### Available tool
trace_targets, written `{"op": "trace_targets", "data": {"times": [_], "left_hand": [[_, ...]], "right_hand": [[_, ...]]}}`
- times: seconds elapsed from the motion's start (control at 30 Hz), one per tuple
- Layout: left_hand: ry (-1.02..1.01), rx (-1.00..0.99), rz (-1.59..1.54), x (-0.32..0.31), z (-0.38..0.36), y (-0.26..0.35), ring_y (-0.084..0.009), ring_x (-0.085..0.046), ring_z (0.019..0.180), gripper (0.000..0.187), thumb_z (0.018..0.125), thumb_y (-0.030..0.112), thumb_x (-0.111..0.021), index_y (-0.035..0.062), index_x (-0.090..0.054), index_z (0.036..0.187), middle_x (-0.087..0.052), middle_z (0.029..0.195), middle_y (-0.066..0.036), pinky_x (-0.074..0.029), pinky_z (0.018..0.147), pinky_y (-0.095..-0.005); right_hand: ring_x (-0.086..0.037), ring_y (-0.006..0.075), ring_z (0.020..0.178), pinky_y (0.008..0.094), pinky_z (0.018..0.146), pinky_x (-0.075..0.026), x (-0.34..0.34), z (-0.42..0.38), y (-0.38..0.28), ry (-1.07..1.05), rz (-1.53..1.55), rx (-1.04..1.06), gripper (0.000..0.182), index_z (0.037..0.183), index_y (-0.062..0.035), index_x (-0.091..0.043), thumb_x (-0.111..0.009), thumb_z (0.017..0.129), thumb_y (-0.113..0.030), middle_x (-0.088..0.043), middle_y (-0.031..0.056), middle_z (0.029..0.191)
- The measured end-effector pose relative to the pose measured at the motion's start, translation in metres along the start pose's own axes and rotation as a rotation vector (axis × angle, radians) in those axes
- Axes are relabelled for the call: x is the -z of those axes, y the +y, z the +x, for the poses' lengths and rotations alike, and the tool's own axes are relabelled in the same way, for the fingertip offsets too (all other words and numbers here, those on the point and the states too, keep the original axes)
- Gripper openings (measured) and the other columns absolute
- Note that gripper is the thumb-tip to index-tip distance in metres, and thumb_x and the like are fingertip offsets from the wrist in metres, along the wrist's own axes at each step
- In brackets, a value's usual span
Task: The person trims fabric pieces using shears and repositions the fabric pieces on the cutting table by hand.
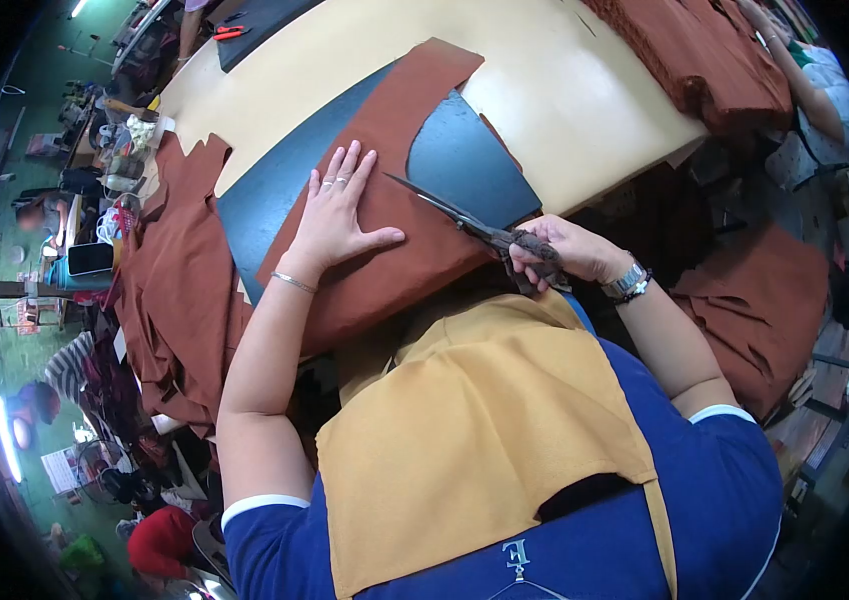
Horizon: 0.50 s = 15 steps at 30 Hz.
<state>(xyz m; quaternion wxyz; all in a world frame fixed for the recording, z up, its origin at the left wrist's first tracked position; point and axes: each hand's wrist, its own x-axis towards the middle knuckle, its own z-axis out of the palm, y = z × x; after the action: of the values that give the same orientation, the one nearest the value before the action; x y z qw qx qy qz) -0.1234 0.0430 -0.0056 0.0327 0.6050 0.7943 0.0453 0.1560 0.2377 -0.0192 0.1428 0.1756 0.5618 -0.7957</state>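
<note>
A reddish-brown fabric piece (385,240) lies over a dark blue-grey board (475,150) on the cream table. Flat on the fabric, fingers spread, rests my left hand (338,212). My right hand (560,252) is wrapped round the cloth-wrapped handles of large scissors (460,215). The scissor blades point up and left over the fabric, toward my left hand but apart from it; they look nearly closed. Part of the fabric hangs over the near table edge.
The cream table (565,100) extends ahead. Brown cloth heaps (180,280) lie at left, and a thick stack (695,60) at back right, beside another person's arm (810,95). Red-handled snips (231,33) lie at back left. More cloth (760,310) is at right.
</note>
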Motion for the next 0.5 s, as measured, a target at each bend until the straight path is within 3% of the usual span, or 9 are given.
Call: {"op": "trace_targets", "data": {"times": [0.17, 0.5], "left_hand": [[0.016, 0.003, -0.004, -0.001, 0.0, -0.001, -0.0327, -0.014, 0.146, 0.117, 0.061, 0.079, -0.063, 0.0114, -0.027, 0.15, -0.021, 0.156, -0.015, -0.011, 0.114, -0.057], [0.029, 0.004, 0.01, -0.003, -0.001, -0.002, -0.0333, -0.014, 0.145, 0.119, 0.06, 0.082, -0.061, 0.0109, -0.027, 0.149, -0.021, 0.156, -0.015, -0.012, 0.113, -0.0585]], "right_hand": [[-0.06, 0.0064, 0.058, 0.0215, 0.052, -0.053, 0.003, 0.003, 0.012, 0.027, 0.031, 0.008, 0.02, 0.082, -0.0044, -0.06, -0.065, 0.089, -0.022, -0.062, 0.0012, 0.073], [-0.06, 0.0066, 0.058, 0.0206, 0.053, -0.053, 0.004, 0.0, 0.008, -0.011, 0.061, 0.005, 0.021, 0.082, -0.0043, -0.06, -0.066, 0.089, -0.024, -0.062, 0.0018, 0.073]]}}
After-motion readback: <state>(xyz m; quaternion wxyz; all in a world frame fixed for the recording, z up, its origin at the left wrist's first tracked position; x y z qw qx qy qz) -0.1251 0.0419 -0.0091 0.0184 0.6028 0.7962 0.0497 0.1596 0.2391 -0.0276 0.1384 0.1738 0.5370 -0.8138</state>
